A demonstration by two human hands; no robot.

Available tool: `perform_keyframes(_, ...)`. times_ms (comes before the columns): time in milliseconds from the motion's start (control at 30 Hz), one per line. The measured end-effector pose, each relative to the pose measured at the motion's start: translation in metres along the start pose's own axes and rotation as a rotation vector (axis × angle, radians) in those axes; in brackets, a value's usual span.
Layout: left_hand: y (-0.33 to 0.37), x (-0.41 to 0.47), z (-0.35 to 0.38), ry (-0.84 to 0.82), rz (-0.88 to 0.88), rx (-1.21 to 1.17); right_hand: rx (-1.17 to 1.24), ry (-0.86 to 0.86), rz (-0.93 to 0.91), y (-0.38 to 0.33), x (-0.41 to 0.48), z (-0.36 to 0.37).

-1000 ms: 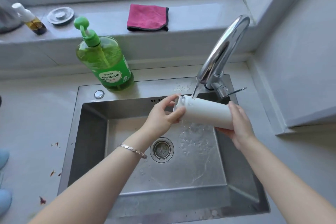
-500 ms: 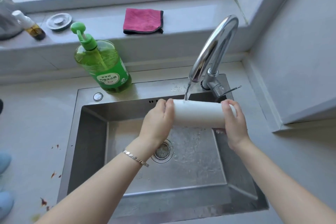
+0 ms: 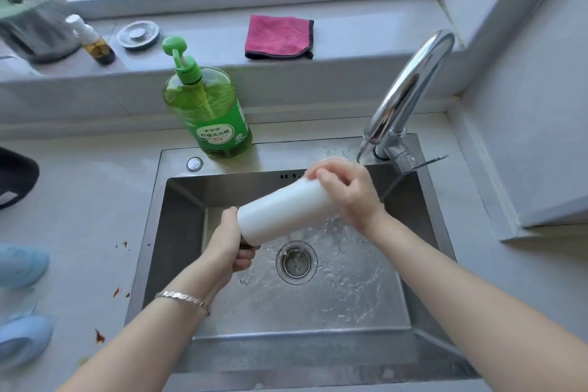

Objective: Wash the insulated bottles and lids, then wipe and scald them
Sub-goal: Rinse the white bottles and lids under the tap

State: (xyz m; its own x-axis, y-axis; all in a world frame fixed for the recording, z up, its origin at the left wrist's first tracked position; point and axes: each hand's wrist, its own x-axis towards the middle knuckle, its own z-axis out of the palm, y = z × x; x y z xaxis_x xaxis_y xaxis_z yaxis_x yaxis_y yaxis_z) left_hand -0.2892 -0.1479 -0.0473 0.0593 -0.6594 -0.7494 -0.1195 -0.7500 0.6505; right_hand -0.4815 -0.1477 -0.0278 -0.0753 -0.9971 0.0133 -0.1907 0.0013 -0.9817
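A white insulated bottle (image 3: 283,210) hangs tilted over the steel sink (image 3: 178,165), its upper end toward the tap. My left hand (image 3: 229,247) grips its lower left end, fingers curled underneath. My right hand (image 3: 346,191) wraps over the upper right end and hides it. Water from the chrome faucet (image 3: 410,89) falls by my right hand and splashes round the drain (image 3: 296,262). A round grey lid (image 3: 137,35) lies on the windowsill.
A green dish-soap pump bottle (image 3: 210,111) stands on the sink's back rim. On the sill lie a pink cloth (image 3: 280,36), a small amber bottle (image 3: 92,41) and a steel container (image 3: 31,22). Blue slippers (image 3: 22,267) show at far left.
The bottle went from lying level under the tap to tilted, its left end now lower. My left hand dropped to that lower end and my right hand moved over the upper end.
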Motion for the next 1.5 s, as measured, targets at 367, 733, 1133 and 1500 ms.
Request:
perform_keyframes(367,-0.011,0.001,0.02,-0.064,-0.072,-0.16,0.704,0.193,0.547,0.005,-0.004,-0.01)
perform_keyframes(733,0.045,-0.007,0.069,-0.026,0.641,0.752,-0.315,-0.256,0.465,0.021,-0.045,-0.087)
perform_keyframes(1133,0.039,-0.02,0.078,-0.223,0.84,0.847,-0.239,0.03,0.327,0.046,-0.052,-0.045)
perform_keyframes(1500,-0.034,-0.024,-0.014,-0.067,0.453,0.664,-0.172,0.132,0.277,0.07,-0.055,-0.008)
